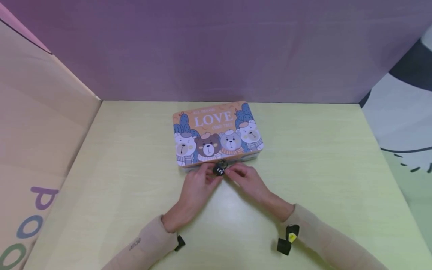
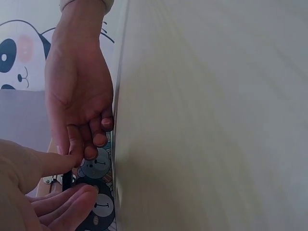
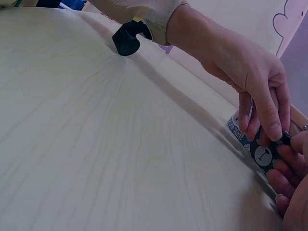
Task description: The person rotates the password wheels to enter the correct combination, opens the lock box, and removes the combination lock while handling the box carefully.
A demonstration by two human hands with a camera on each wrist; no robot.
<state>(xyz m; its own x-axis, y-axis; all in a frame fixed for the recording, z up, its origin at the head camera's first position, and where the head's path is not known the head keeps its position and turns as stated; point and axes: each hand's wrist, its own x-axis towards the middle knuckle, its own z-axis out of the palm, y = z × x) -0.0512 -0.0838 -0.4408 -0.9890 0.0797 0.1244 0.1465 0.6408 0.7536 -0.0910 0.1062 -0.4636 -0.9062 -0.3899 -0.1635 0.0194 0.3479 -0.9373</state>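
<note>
A tin box [image 1: 217, 133] with cartoon bears and the word LOVE on its closed lid sits on the table. At the middle of its front edge is a small black padlock [image 1: 218, 171] with white marks, its ring-like shackle at the metal hasp [image 1: 222, 163]. From the left, my left hand [image 1: 198, 187] holds the padlock between thumb and fingers. My right hand [image 1: 250, 183] pinches its right side with thumb and forefinger. In the left wrist view, fingers partly hide the padlock [image 2: 66, 180]; the right wrist view shows only a bit of it.
The pale wooden table [image 1: 303, 150] spreads around the box. A purple panel [image 1: 216, 48] stands along the back, with printed panels on the left and right. Black wrist cameras are strapped to both sleeves; the right one [image 1: 284, 246] hangs close to the tabletop.
</note>
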